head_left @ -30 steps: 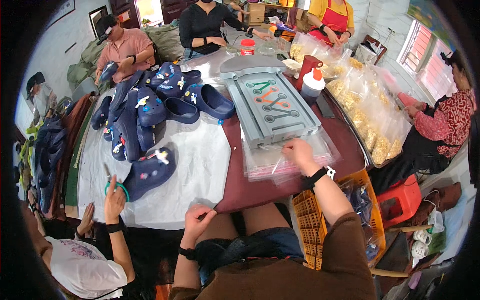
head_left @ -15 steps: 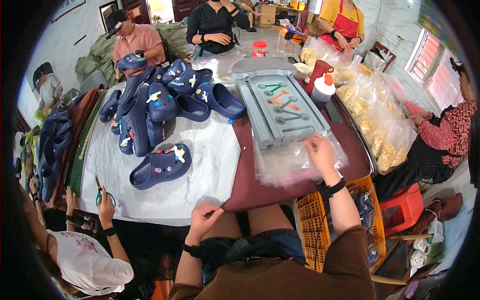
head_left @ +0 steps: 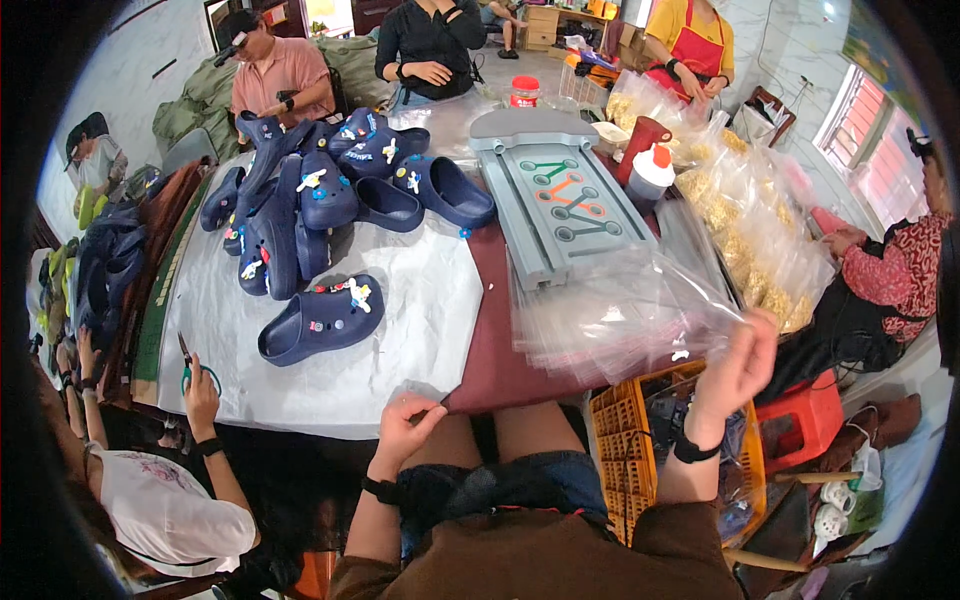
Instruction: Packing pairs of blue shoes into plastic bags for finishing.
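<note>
My right hand (head_left: 738, 365) is raised over the table's right front, its fingers closed on the edge of a clear plastic bag (head_left: 680, 290). The bag stretches from my fingers back over a stack of clear bags (head_left: 570, 345). Beside the stack lies a grey plastic board (head_left: 530, 215) with coloured linkage shapes. My left hand (head_left: 408, 425) hovers at the table's front edge, thumb and fingertips pinched together; whether anything small is between them is hidden. Ahead of it, a single navy clog (head_left: 325, 320) with charms lies on the white sheet (head_left: 420, 310).
Several navy clogs (head_left: 325, 190) are heaped behind the single one. A bottle (head_left: 650, 175) with a red cap stands beyond the board. At right are filled bags (head_left: 745, 230); below, an orange crate (head_left: 625, 445) and red stool (head_left: 805, 410). At left, a co-worker holds scissors (head_left: 187, 365).
My right hand has moved right and toward me from the board's front end, drawing a clear bag's edge along. My left hand has hardly moved.
</note>
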